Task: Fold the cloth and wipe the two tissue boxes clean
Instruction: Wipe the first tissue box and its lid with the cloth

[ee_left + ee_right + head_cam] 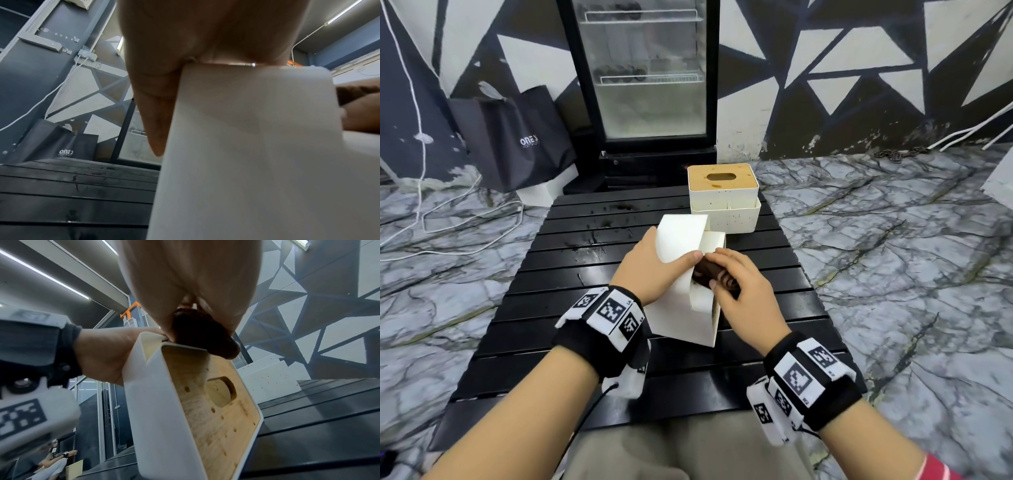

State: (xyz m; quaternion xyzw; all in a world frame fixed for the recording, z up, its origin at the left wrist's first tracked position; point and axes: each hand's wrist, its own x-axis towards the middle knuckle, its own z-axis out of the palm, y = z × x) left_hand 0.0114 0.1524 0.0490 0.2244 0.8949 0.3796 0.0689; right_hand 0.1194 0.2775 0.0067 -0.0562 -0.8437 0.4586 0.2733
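A white tissue box (681, 308) stands tipped on its end on the black slatted table (558, 274), its spotted wooden lid (216, 410) facing right. My left hand (654, 267) grips its upper end, thumb across the white wall (257, 146). My right hand (736, 281) holds a bunched brown cloth (709, 274) against the top edge of the box; the brown cloth (203, 337) touches the lid's upper rim. A second white tissue box (722, 195) with a wooden lid sits upright at the table's far edge.
Wet smears (599, 236) mark the table's far left slats. Behind the table stand a glass-door fridge (647, 78) and a black bag (517, 140). White cables (448, 222) lie on the marble floor to the left.
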